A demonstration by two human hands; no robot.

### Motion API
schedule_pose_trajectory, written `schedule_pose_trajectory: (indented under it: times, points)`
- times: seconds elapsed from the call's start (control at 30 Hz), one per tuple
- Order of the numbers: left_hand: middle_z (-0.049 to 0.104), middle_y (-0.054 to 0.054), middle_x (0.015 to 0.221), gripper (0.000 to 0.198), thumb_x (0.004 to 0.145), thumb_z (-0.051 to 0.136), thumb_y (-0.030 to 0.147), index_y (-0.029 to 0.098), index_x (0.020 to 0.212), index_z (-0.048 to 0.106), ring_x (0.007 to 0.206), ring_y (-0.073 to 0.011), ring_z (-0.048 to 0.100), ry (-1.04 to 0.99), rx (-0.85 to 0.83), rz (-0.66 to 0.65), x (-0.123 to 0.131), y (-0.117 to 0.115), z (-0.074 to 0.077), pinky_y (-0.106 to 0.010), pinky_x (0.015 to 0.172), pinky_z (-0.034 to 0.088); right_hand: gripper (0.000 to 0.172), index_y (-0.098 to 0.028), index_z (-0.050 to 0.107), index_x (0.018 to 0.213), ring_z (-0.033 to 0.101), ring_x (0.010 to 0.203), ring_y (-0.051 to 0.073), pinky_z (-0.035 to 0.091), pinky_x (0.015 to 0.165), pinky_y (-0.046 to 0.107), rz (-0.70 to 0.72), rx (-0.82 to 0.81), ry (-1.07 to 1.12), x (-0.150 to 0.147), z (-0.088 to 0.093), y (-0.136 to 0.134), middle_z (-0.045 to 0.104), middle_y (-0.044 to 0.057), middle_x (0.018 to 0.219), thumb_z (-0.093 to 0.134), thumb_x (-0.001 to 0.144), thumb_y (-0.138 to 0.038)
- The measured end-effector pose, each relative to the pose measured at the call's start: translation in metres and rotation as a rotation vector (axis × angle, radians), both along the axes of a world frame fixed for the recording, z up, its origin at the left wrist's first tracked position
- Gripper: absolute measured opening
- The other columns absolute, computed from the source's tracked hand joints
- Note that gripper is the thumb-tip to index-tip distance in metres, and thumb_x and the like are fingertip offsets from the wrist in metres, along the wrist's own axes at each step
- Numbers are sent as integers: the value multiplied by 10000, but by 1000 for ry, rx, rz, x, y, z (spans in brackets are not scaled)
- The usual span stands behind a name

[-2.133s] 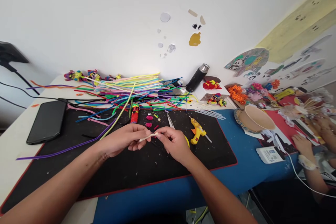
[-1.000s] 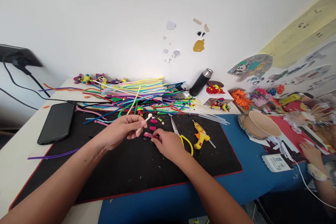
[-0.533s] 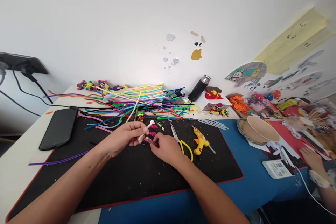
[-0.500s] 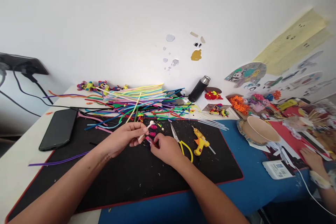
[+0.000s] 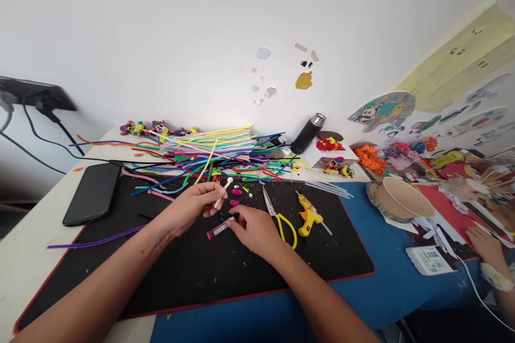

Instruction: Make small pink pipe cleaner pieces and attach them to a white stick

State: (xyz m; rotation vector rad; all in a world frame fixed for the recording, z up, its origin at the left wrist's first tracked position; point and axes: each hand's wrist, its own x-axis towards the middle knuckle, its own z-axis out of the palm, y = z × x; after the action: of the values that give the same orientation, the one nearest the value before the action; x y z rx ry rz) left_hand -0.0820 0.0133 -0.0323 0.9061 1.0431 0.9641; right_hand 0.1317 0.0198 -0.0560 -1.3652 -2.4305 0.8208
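Note:
My left hand (image 5: 207, 199) is closed, pinching a short white pipe cleaner (image 5: 223, 193) with a knobbed upper end. Just right of it, my right hand (image 5: 254, 226) is closed on a slim see-through pink-red case (image 5: 218, 230) with a pale label, held low over the black mat (image 5: 181, 278). I cannot make out what kind of case it is. Two magenta pieces (image 5: 234, 203) lie beyond my right fingers. Scissors with yellow handles (image 5: 286, 228) lie beside that hand, and a yellow glue gun (image 5: 309, 215) lies further right.
Behind the mat is a heap of coloured pipe cleaners (image 5: 209, 144). A phone (image 5: 92, 194) lies at the left. Clear glue sticks (image 5: 330, 188), a black flask (image 5: 306, 135) and a bowl (image 5: 408, 198) are to the right. Another person's hand (image 5: 485, 244) rests at the far right.
My right hand has turned the pink-red case, so more of it shows and it points down to the left. My left hand still holds the white pipe cleaner, now more upright.

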Motion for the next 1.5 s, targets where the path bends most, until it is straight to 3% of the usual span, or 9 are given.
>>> schedule_pose_trajectory:
  times: [0.1,0.3,0.57,0.77,0.97,1.2,1.5]
  points:
    - [556,16,671,373,850,762,485,163,746,606,570,-98,425,9,1,-26,1,-1,0,-233,535,276,286,-278,719,1223,690,827,219,394,696,292,28,3,-58,-5,0,1,764,22,869,666,966,-392]
    - [565,12,686,409,846,756,529,161,747,609,584,-105,437,26,10,-30,1,1,-2,-241,553,293,149,-241,707,930,625,702,159,328,616,263,3,-65,-19,0,-3,4,706,-17,748,740,918,-385]
    - [588,11,684,447,805,748,594,169,749,621,576,-119,487,96,24,-42,6,0,-4,-250,546,320,151,-227,655,892,599,648,130,350,610,240,-53,-147,96,17,11,2,663,-38,725,731,921,-354]
    - [680,-27,798,448,818,699,611,165,793,668,615,-140,557,237,74,-138,14,-2,-9,-260,557,392,78,-218,686,911,576,653,128,393,645,246,-79,-124,185,20,23,1,641,-39,721,738,896,-274]
    - [682,-25,757,439,856,682,601,163,824,677,652,-155,596,192,81,-163,15,-4,-10,-265,602,428,93,-213,701,924,574,649,129,414,617,239,-145,-159,361,15,15,-1,642,-28,734,706,910,-304]
    - [662,-15,779,431,862,713,579,155,800,679,611,-112,525,107,106,-59,8,-3,-5,-247,582,386,67,-236,741,920,578,653,124,386,637,243,15,-100,246,-4,17,-17,671,-36,744,770,870,-268]
    - [651,-12,761,427,862,732,571,155,789,672,613,-109,522,69,106,-67,6,-6,1,-240,570,373,56,-222,732,884,654,768,158,421,716,250,60,-84,318,-22,-9,-22,738,-5,831,735,912,-270]
